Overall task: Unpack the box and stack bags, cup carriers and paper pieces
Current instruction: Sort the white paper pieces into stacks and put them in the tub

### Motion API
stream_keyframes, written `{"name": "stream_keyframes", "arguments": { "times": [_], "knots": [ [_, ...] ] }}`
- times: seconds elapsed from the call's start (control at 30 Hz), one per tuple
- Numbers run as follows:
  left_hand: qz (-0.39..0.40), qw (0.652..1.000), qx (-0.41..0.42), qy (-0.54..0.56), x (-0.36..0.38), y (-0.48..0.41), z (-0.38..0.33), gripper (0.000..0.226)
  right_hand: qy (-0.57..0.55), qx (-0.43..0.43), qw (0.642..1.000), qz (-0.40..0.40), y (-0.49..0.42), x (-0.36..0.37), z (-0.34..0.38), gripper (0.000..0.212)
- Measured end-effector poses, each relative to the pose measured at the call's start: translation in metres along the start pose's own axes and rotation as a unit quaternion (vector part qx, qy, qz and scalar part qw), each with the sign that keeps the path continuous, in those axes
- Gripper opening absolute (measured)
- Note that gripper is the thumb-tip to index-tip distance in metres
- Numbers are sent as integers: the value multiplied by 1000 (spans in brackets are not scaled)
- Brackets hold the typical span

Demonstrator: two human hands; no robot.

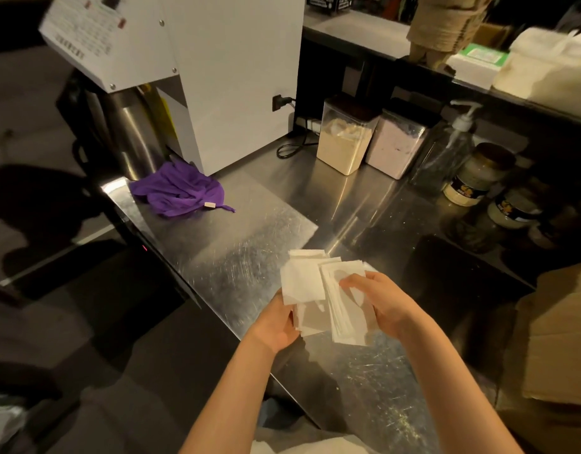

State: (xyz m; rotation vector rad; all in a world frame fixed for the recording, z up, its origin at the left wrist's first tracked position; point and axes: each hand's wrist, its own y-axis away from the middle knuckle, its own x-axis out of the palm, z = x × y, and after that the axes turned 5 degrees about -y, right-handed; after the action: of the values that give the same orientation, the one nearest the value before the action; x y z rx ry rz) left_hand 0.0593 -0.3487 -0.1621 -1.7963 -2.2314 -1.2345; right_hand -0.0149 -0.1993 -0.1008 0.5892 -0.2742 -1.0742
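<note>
Surface: A scratched stainless-steel counter [250, 231] gleams under dim, warm light above a dark floor.
Room: A white machine [236, 77] stands at the counter's far end, with a crumpled purple cloth [179, 191] at its foot. Two clear powder containers [343, 142], a pump bottle [446, 149] and labelled jars [475, 178] line the back. A raised shelf [354, 37] runs behind them, and brown paper bags [551, 339] are piled at right.
Paper pieces: A loose sheaf of white paper pieces [304, 283] is held just above the counter's near part, between both hands.
Left hand: The left hand [276, 322] grips the sheaf's lower left edge, its fingers tucked under the paper and mostly hidden.
Right hand: The right hand [381, 303] curls its fingers round the right-hand bundle.
Writing: The machine's panel print and the jar labels are too blurred to read.
</note>
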Motion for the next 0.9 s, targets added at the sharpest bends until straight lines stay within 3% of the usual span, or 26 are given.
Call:
{"name": "stream_keyframes", "arguments": {
  "times": [0.27,0.4,0.57,0.77,0.9],
  "knots": [
    [19,1000,5,-21,0,4,0,30,21,-18,1000,-15,8,11,0,12],
    [-5,1000,25,-13,-1,5,-1,14,13,-42,999,-25,11,12,1,13],
    [-20,999,24,19,-1,0,-1,42,-97,-61,991,-72,17,5,9,14],
    [-14,998,27,51,-4,-4,0,59,-294,-82,952,-6,20,-14,12,36],
    [-30,998,27,51,-7,-7,0,59,-345,-73,936,0,18,-20,14,51]
  ]
}}
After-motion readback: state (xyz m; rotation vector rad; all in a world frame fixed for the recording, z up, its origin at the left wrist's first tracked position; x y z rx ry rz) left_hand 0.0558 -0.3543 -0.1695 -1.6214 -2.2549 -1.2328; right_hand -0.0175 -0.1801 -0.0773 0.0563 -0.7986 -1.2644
